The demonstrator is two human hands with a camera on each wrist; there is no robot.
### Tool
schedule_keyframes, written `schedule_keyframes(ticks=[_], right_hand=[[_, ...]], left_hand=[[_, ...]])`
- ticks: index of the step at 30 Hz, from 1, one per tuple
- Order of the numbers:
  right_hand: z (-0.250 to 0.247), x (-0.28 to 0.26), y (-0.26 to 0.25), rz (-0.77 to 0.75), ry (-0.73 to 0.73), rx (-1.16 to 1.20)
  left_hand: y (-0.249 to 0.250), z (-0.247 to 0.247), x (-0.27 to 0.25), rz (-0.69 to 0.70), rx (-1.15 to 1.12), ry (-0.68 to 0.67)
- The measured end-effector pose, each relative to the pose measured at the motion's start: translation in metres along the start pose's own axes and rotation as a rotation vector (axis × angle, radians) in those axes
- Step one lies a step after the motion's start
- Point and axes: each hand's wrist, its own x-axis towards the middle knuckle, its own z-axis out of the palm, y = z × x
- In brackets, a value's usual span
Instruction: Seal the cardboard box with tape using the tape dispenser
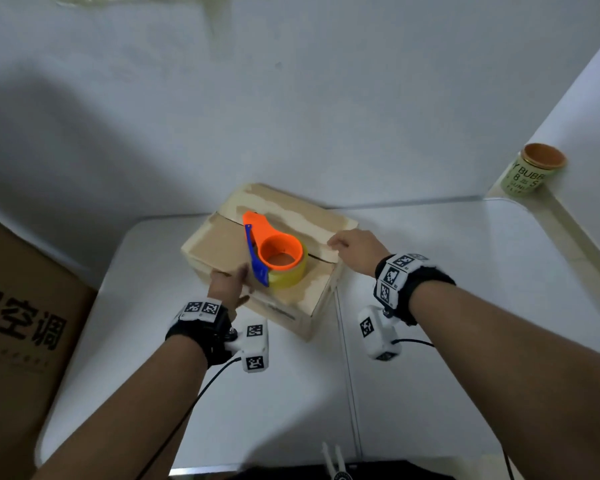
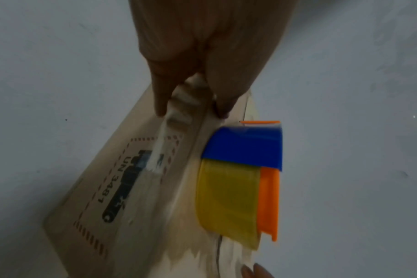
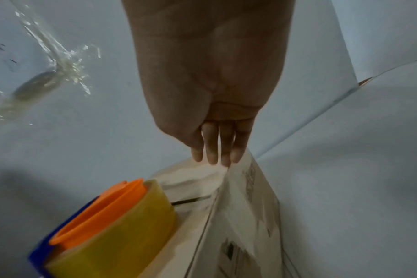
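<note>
A cardboard box point(image 1: 274, 261) is being rested on the white table point(image 1: 430, 341), turned at an angle to the table edge, with its top flaps folded shut and a dark seam running across the top. Torn pale patches are showing along the flap edges. What the box is holding cannot be told, since the flaps are closed.

An orange and blue tape dispenser point(image 1: 269, 251) is lying on top of the box, over the seam, loaded with a roll of yellowish tape point(image 1: 290, 277). It is not being touched by either hand.

The left hand point(image 1: 227, 289) is being held at the near-left top edge of the box, thumb over the top and fingers point(image 2: 179, 105) curled against the side panel, gripping that edge just beside the blue part of the dispenser. A printed label reading "UN 3481" point(image 2: 107, 190) is showing on that panel.

The right hand point(image 1: 357, 251) is being laid on the right edge of the box with fingers point(image 3: 211, 148) straight and together, fingertips touching the top edge; possibly the edge is only being brushed, as the frame is blurred.

A green tin point(image 1: 530, 174) with an orange lid is standing on the ledge at right. A large brown carton point(image 1: 25, 323) with black characters is standing at left.
</note>
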Motion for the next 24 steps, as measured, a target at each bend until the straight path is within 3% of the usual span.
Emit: schedule_keyframes(ticks=[4,9,16,20,24], right_hand=[[-0.001,0.019,0.009,0.068,-0.049,-0.186],[-0.003,0.053,0.007,0.106,-0.072,-0.222],[-0.001,0.051,0.011,0.234,0.02,-0.292],[0.007,0.029,0.026,0.268,0.027,-0.287],[0.007,0.007,0.038,0.208,-0.02,-0.217]], left_hand=[[0.004,-0.014,-0.007,-0.14,0.085,-0.141],[0.009,-0.018,-0.012,-0.157,0.134,-0.182],[0.007,-0.016,0.0,-0.072,0.009,-0.093],[0.026,-0.006,0.01,0.034,0.072,-0.055],[0.042,0.013,0.031,0.148,0.207,-0.058]])
